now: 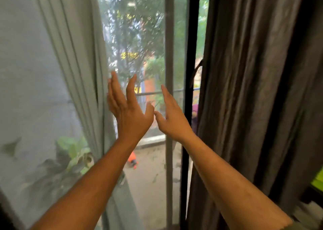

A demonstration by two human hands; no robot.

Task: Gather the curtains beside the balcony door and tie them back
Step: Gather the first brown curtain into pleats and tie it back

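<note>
Early stage of the task. The pale green curtain (75, 55) hangs at nine o'clock and the dark grey curtain (253, 90) at three o'clock, both loose and untied; no tie-back is visible. The left hand (129, 111), fingers spread and holding nothing, reaches the pale curtain's inner edge; contact cannot be confirmed. The right hand (172, 116), fingers straight and empty, is raised before the balcony door (168, 37). Gathering and tying both remain.

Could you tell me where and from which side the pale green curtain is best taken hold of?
Probably its inner edge, where the pale green curtain hangs in bunched vertical folds. Come from the window side with the left hand, already open beside that edge, and wrap the fingers around the folds.
</note>
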